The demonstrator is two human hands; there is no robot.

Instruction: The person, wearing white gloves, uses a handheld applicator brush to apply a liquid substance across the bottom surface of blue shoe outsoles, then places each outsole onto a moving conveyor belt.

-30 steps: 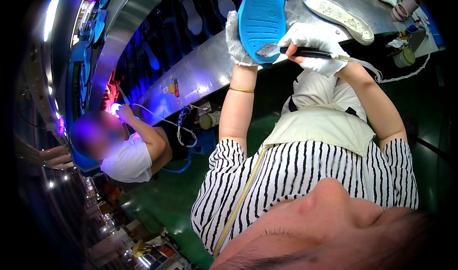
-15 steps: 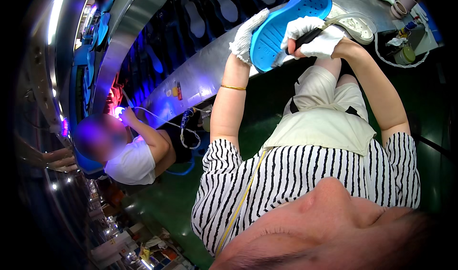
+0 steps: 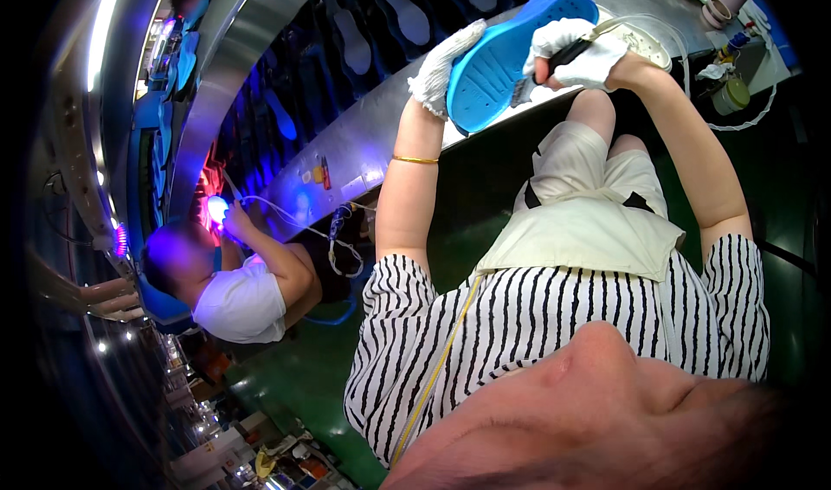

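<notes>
Curved grey metal bench sweeps across the upper frame, dark shoe-sole shapes lined beyond it. At upper centre, the left hand, in a white knit glove, curls closed around the edge of a bright blue rubber shoe sole with a ribbed underside. The right hand, also gloved, pinches a slim black tool against the sole, above the bench's near edge.

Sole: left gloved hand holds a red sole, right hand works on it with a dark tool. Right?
Not quite. The sole is blue, not red, as the head view shows. The rest stands: the gloved left hand holds it, and the gloved right hand works on it with a dark tool.
</notes>
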